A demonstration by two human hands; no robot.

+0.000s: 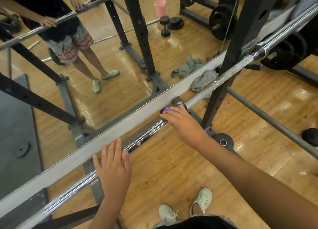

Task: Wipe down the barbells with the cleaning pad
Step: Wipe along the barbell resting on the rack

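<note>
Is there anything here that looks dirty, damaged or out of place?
Yes. The barbell is coated with patchy white residue beside the rack upright, beyond the cleaning pad. A crumpled grey cloth lies at the mirror's base.

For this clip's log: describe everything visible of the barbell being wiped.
The barbell is a long metal bar running diagonally from lower left to upper right above the wooden floor, crossing a black rack upright. Its near stretch is shiny chrome with dark smudges; past the pad it looks dull and whitish. The left hand rests flat on it; the right hand holds the purple pad against it.
</note>
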